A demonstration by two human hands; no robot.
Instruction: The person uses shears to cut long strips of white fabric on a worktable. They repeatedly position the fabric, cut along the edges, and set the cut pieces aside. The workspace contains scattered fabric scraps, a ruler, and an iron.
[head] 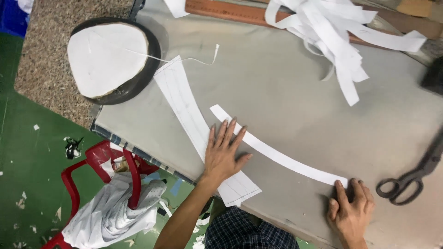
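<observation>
Both hands press paper strips flat on a grey cloth-covered tabletop [286, 92].

Left hand [224, 154] lies open, palm down, fingers spread, across the upper end of a narrow curved white strip [277, 154] and the edge of a wider ruled paper piece [184, 106] beside it. Right hand [350, 210], also open and gripping nothing, pins the strip's lower end with its fingertips. Black scissors [408, 177] rest just right of that hand. A heap of white paper offcuts [332, 27] lies at the far edge over a wooden ruler [226, 10]. A red chair [99, 184] draped with white cloth stands on the green floor.
</observation>
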